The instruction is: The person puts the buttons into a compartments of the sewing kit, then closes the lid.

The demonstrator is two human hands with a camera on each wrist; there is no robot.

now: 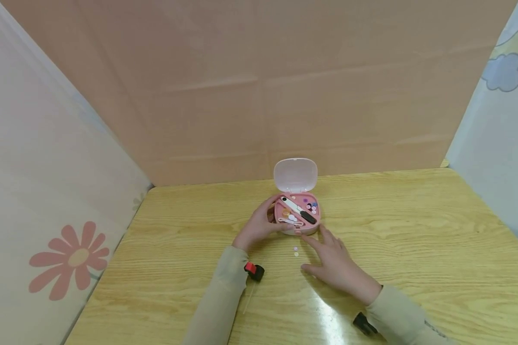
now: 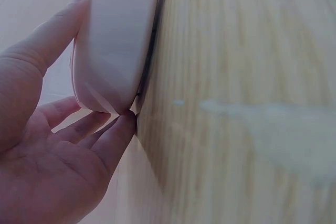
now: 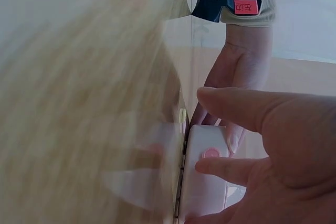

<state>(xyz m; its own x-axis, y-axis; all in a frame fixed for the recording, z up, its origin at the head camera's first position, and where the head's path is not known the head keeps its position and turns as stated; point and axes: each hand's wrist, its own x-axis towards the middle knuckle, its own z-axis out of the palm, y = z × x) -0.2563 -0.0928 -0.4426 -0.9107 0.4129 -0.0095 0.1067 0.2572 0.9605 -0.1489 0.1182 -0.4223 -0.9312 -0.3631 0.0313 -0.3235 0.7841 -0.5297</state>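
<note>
A small pink and white sewing box (image 1: 298,230) stands on the table with its clear lid (image 1: 295,175) raised. My left hand (image 1: 261,226) grips its left side, thumb at the front rim and fingers round the side. Across the box lies a white and black tool (image 1: 300,211). Small coloured buttons (image 1: 311,207) fill the right compartment; white and orange bits lie at left. My right hand (image 1: 334,263) reaches to the front right with extended fingers, the index finger close to the round pink latch (image 3: 211,153). Two small buttons (image 1: 296,251) lie on the table between the hands.
The wooden table (image 1: 177,230) meets a brown-pink cloth (image 1: 259,96) behind the box. Patterned cloth hangs at left and right. Black camera straps (image 1: 253,271) sit at both wrists.
</note>
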